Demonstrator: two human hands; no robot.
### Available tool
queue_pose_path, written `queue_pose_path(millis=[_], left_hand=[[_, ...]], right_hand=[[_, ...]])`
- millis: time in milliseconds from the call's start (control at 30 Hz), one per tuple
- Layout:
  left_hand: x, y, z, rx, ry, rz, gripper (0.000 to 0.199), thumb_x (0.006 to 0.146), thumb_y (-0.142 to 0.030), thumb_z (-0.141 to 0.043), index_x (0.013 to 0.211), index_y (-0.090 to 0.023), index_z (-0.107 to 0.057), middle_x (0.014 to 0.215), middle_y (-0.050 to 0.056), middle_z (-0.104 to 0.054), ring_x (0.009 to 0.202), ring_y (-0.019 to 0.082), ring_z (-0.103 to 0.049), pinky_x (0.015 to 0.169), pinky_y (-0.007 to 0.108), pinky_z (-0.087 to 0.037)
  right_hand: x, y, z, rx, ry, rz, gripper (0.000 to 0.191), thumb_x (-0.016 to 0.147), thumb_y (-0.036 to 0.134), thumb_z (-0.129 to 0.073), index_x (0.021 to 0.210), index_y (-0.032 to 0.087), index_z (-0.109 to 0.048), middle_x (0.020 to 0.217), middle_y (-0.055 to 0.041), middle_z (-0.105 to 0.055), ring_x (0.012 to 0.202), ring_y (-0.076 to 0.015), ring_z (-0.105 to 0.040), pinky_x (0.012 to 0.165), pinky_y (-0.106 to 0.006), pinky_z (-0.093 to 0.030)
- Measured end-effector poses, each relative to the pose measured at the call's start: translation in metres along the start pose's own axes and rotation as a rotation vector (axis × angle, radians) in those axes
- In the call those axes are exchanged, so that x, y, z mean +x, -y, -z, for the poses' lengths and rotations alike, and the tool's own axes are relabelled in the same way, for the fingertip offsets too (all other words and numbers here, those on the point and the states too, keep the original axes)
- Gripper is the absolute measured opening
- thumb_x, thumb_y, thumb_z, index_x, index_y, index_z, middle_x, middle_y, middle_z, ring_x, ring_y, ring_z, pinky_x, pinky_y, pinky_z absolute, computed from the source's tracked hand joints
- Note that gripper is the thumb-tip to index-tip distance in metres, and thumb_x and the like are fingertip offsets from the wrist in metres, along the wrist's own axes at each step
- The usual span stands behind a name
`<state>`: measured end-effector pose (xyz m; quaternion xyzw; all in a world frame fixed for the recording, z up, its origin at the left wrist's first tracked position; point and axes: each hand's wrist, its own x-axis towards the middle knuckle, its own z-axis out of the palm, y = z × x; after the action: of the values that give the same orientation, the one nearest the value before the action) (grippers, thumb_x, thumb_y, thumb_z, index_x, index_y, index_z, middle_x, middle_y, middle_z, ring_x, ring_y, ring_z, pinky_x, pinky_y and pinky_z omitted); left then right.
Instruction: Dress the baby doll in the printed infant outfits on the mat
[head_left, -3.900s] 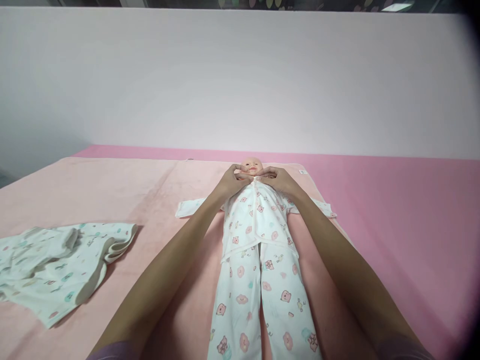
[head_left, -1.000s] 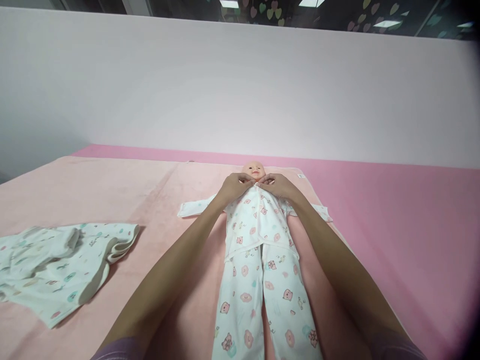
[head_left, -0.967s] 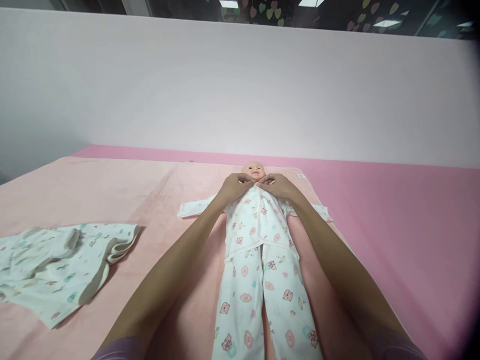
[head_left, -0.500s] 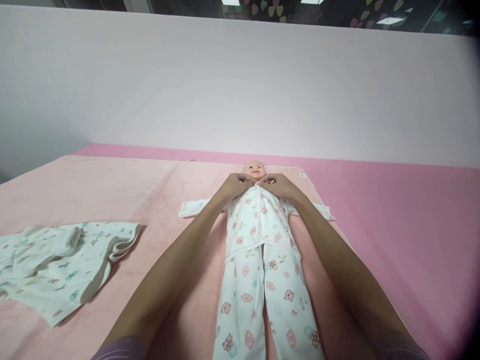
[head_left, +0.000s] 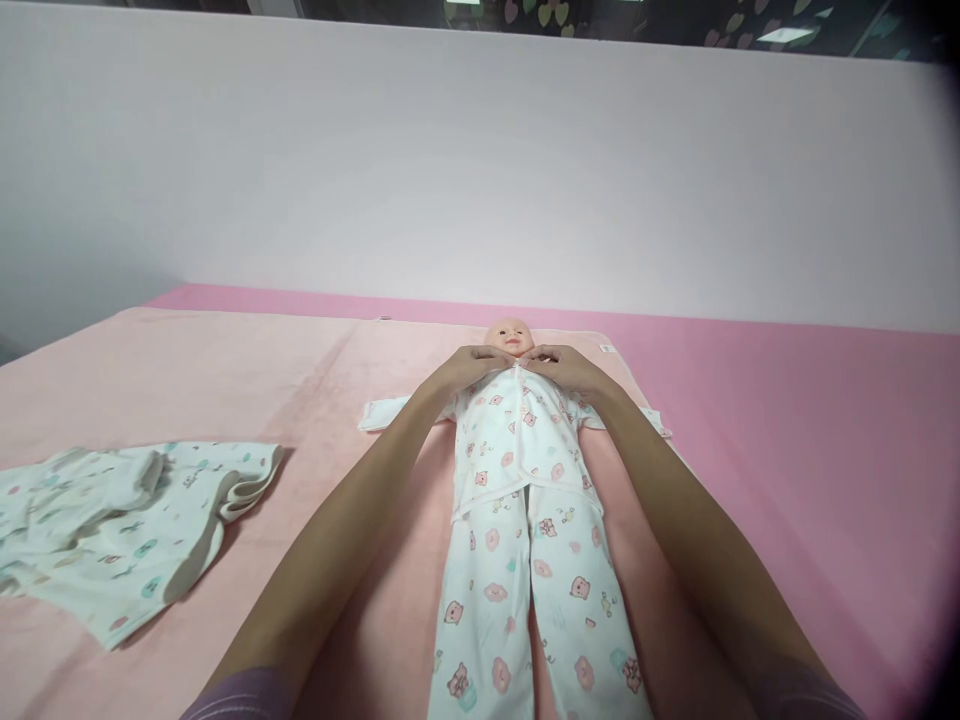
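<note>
A baby doll lies on its back, head away from me and arms spread sideways. It wears a white printed baby shirt and matching trousers. At the shirt's neckline, just below the doll's chin, my left hand pinches the collar from the left. My right hand pinches the same collar from the right. Both sets of fingertips nearly meet at the front opening; what lies exactly between them is too small to make out. My forearms pass over the doll's sleeves and partly hide them.
A peach blanket lies under the doll on a pink surface. To the left rests a folded white printed baby garment. A white wall rises behind, with dark glass above it.
Both hands stay at the collar, with only a slight shift of the fingers. The view has tilted a little; the doll and the folded garment have not moved.
</note>
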<state>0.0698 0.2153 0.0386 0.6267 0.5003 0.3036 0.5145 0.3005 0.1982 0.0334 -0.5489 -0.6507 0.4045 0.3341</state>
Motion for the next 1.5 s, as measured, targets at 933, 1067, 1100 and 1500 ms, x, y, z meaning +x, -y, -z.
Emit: queue_pose_path(millis=[933,1067,1100,1500], left_hand=[[-0.003,-0.002,-0.009,-0.075,-0.066,0.035,0.026,0.072,-0.040,-0.087,0.092,-0.023,-0.084,0.106,0.004,-0.082,0.104,0.024,-0.071,0.089,0.031,-0.054],[-0.001,0.001,-0.012,-0.088,-0.086,0.025,0.029,0.073,-0.040,-0.086,0.094,-0.022,-0.086,0.104,0.006,-0.082,0.102,0.024,-0.071,0.088,0.032,-0.054],[-0.001,0.001,-0.013,-0.092,-0.096,0.025,0.029,0.073,-0.041,-0.086,0.095,-0.021,-0.086,0.104,0.006,-0.082,0.101,0.024,-0.071,0.088,0.032,-0.054],[-0.001,0.002,-0.007,-0.043,-0.081,0.041,0.044,0.072,-0.054,-0.087,0.103,-0.023,-0.087,0.106,0.007,-0.083,0.103,0.027,-0.073,0.083,0.033,-0.056]], right_hand=[[0.000,-0.001,-0.006,0.000,-0.045,-0.020,0.035,0.080,0.052,-0.082,0.100,0.023,-0.084,0.107,-0.0062,-0.078,0.094,-0.0216,-0.064,0.082,-0.033,-0.049],[-0.001,0.000,-0.008,0.024,-0.045,-0.024,0.034,0.080,0.050,-0.083,0.098,0.022,-0.082,0.107,-0.0058,-0.078,0.095,-0.0213,-0.064,0.083,-0.032,-0.049],[-0.001,0.001,-0.009,0.028,-0.053,-0.027,0.034,0.079,0.050,-0.084,0.097,0.021,-0.081,0.107,-0.0058,-0.078,0.095,-0.0211,-0.064,0.084,-0.032,-0.049],[0.004,-0.011,-0.005,0.057,-0.122,-0.019,0.031,0.086,0.049,-0.077,0.104,0.024,-0.078,0.115,-0.0043,-0.077,0.108,-0.0233,-0.066,0.094,-0.035,-0.050]])
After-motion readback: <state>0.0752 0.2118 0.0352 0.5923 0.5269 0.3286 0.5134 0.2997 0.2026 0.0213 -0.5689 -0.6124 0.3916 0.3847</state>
